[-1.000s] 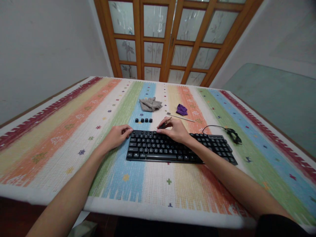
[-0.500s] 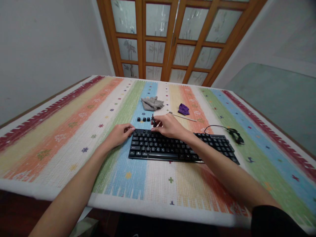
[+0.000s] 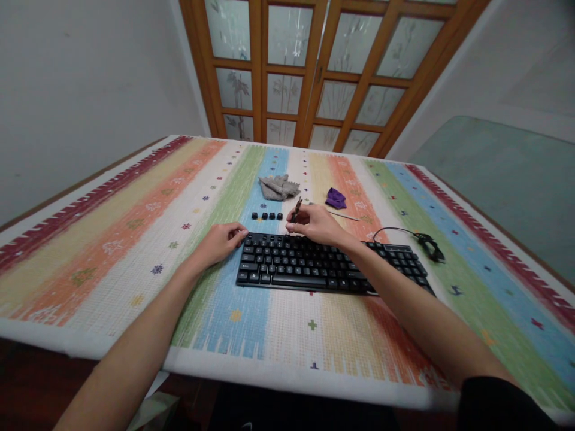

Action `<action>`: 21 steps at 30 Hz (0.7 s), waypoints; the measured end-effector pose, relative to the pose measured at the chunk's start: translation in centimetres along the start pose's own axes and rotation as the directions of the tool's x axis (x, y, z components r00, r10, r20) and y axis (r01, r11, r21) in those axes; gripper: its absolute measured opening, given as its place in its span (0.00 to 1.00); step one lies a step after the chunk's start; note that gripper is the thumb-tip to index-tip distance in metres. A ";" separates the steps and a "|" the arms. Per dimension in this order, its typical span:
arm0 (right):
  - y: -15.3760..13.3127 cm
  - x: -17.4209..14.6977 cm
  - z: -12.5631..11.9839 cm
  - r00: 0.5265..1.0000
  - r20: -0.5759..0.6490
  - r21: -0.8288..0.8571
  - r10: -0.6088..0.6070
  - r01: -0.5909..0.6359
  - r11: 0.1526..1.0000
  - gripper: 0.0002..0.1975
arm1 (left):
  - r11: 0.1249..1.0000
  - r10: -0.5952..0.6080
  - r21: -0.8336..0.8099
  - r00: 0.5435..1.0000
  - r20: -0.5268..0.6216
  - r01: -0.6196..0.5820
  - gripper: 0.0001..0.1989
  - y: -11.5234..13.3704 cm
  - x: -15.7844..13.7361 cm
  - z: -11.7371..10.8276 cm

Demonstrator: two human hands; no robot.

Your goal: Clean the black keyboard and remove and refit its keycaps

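Observation:
A black keyboard (image 3: 299, 280) lies on the striped tablecloth. My left hand (image 3: 221, 240) rests at its upper left corner, fingers curled and fingertips pinched against the edge. Over the top row, my right hand (image 3: 320, 224) grips a slim dark tool (image 3: 296, 211) that stands upright between thumb and fingers. The tool's lower tip comes down near the function keys; its exact kind is too small to make out. Just behind the keyboard, several loose black keycaps (image 3: 272, 216) sit in a row, left of my right hand. My right hand and forearm hide part of the keyboard.
A crumpled grey cloth (image 3: 278, 188) lies behind the keycaps. To its right are a purple cloth (image 3: 335, 198) and a thin rod (image 3: 345, 215), partly behind my right hand. The coiled keyboard cable (image 3: 429, 246) lies at the right. Wooden glass-paned doors (image 3: 314, 72) stand beyond the table.
My right hand has moved right with the tool, from the keycap row to over the keyboard's top row. One more keycap now shows at the row's right end. My left hand stays put.

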State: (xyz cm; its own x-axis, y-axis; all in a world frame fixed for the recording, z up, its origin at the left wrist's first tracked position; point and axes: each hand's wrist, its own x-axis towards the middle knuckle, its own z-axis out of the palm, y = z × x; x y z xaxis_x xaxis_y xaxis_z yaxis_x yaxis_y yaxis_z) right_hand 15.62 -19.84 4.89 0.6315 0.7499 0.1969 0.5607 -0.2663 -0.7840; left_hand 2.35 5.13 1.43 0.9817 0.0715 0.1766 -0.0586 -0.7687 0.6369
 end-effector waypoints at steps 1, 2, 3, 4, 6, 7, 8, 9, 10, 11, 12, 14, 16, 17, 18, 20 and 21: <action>-0.1 0.2 0.1 1.000 0.001 -0.007 -0.001 0.001 1.000 0.06 | 1.000 0.002 -0.003 1.000 -0.001 -0.002 0.18 0.0 0.0 0.0; -0.2 0.4 0.1 1.000 0.008 -0.013 -0.001 0.001 1.000 0.05 | 1.000 0.003 -0.007 1.000 -0.001 -0.003 0.18 -0.1 0.0 0.0; -0.2 0.6 0.1 1.000 0.021 -0.022 -0.001 0.002 1.000 0.04 | 1.000 0.004 -0.012 1.000 0.000 -0.004 0.18 -0.1 0.0 0.0; -0.3 0.8 0.0 0.999 0.039 -0.031 0.000 0.001 1.000 0.04 | 1.000 0.003 -0.016 1.000 0.000 -0.003 0.18 -0.1 0.1 0.0; -0.3 1.2 -0.1 0.997 0.081 -0.041 0.013 -0.010 0.999 0.04 | 1.000 -0.002 -0.020 1.000 0.000 0.002 0.18 -0.1 0.1 0.1; -0.2 1.4 -0.2 0.994 0.103 -0.031 0.030 -0.027 0.999 0.05 | 1.000 -0.004 -0.022 1.000 0.000 0.004 0.18 -0.2 0.1 0.1; 0.0 1.7 -0.2 0.991 0.124 -0.009 0.052 -0.052 0.999 0.06 | 1.000 -0.005 -0.023 1.000 0.000 0.005 0.18 -0.2 0.1 0.1; 0.2 1.9 -0.2 0.987 0.143 0.025 0.078 -0.082 0.996 0.08 | 1.000 -0.007 -0.024 1.000 -0.001 0.007 0.17 -0.2 0.1 0.1; 0.5 2.1 -0.2 0.981 0.163 0.069 0.104 -0.117 0.991 0.09 | 1.000 -0.007 -0.025 1.000 -0.002 0.007 0.17 -0.2 0.1 0.1; 0.7 2.3 -0.2 0.975 0.181 0.120 0.130 -0.153 0.981 0.11 | 1.000 -0.006 -0.024 1.000 -0.002 0.006 0.17 -0.2 0.1 0.1; 1.0 2.5 -0.2 0.968 0.199 0.170 0.152 -0.187 0.967 0.12 | 1.000 -0.005 -0.022 1.000 -0.002 0.005 0.17 -0.2 0.1 0.1; 1.3 2.6 -0.3 0.955 0.231 0.250 0.185 -0.242 0.937 0.13 | 1.000 -0.002 -0.014 1.000 0.000 0.002 0.16 -0.1 0.1 0.0; 1.4 2.5 -0.5 0.949 0.245 0.299 0.196 -0.266 0.916 0.14 | 1.000 0.000 -0.007 1.000 0.003 0.000 0.17 0.0 0.0 0.0; 1.3 2.4 -0.6 0.953 0.238 0.313 0.188 -0.258 0.914 0.14 | 1.000 0.001 -0.004 1.000 0.004 -0.001 0.17 0.0 0.0 0.0; 1.3 2.3 -0.8 0.960 0.224 0.322 0.170 -0.238 0.916 0.14 | 1.000 0.002 -0.001 1.000 0.002 -0.002 0.17 0.1 0.0 0.0; 1.2 2.0 -1.2 0.975 0.188 0.330 0.120 -0.177 0.927 0.14 | 1.000 0.004 0.010 1.000 -0.001 -0.004 0.17 0.1 0.0 0.0; 1.2 1.8 -1.3 0.981 0.170 0.329 0.095 -0.147 0.933 0.15 | 1.000 0.003 0.018 1.000 -0.004 -0.003 0.18 0.1 0.0 0.0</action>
State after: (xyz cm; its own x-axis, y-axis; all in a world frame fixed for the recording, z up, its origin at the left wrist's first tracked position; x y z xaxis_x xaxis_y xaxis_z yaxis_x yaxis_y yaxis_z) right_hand 18.14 -19.56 5.10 0.5816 0.8133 0.0190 0.2540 -0.1593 -0.9540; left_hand 2.32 5.02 1.49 0.9807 0.0722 0.1816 -0.0579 -0.7801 0.6230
